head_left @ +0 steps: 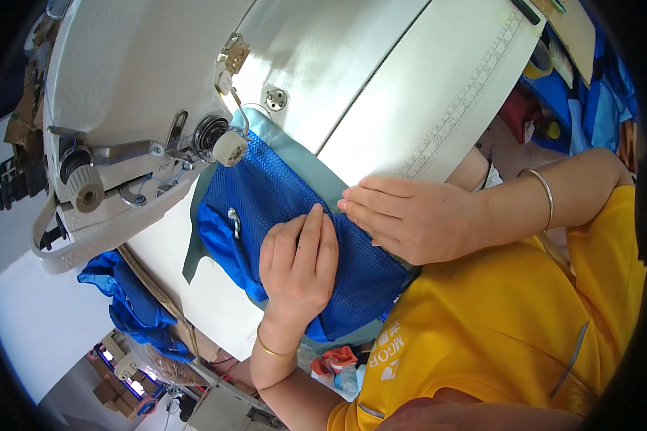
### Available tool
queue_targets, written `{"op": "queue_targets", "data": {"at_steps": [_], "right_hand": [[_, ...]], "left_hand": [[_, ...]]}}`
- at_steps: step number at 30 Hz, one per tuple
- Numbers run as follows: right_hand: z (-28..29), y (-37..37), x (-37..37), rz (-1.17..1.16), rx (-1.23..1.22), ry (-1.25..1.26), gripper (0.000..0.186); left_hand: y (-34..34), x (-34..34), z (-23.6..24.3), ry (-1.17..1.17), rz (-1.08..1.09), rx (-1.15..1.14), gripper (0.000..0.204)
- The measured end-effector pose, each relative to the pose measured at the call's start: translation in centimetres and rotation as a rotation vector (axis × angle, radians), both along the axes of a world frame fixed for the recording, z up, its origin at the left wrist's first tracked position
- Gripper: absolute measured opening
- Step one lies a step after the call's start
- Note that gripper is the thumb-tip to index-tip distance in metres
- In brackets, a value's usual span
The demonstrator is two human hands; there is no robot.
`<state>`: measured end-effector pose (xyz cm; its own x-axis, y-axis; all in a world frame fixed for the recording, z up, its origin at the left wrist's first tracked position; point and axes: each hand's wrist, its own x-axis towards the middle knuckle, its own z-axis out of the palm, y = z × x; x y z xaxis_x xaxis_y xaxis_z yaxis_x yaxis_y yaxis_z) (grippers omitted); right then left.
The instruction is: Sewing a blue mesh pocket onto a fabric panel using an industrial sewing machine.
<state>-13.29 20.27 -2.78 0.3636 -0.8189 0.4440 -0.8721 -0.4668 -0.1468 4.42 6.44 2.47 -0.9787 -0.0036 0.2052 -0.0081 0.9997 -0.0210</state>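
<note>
A blue mesh fabric piece (pixel 280 187) with grey-green edging (pixel 316 169) lies on the white sewing machine bed, its far corner close to the presser area. My left hand (pixel 299 262) rests on the mesh, fingers stretched out and flat. My right hand (pixel 417 219) lies at the right edge of the piece, its fingers extended side by side over the edging and mesh; its thumb is mostly hidden. A small silver metal piece (pixel 234 223) shows on the blue fabric left of my left hand.
The white sewing machine head (pixel 144 65), with tension knobs (pixel 230 148), stands at the left over the work. A printed ruler scale (pixel 460 100) runs along the table's right side. Blue fabric (pixel 140 309) hangs lower left; more cloth (pixel 603 108) lies at the far right.
</note>
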Motion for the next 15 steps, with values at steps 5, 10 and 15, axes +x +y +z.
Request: {"op": "queue_targets", "data": {"at_steps": [5,10,15], "right_hand": [[-0.1,-0.5,-0.2,0.028,-0.024,-0.04,0.041],[0.7,-2.3,-1.0,0.1,0.007,-0.147,0.018],[0.8,-5.5,-1.4,0.03,-0.035,-0.099,0.023]], "left_hand": [[0.0,0.0,0.1,-0.007,0.02,0.009,0.02],[-0.3,0.2,-0.6,0.054,0.027,0.035,0.015],[-0.6,0.4,-0.8,0.067,-0.006,0.043,0.016]]}}
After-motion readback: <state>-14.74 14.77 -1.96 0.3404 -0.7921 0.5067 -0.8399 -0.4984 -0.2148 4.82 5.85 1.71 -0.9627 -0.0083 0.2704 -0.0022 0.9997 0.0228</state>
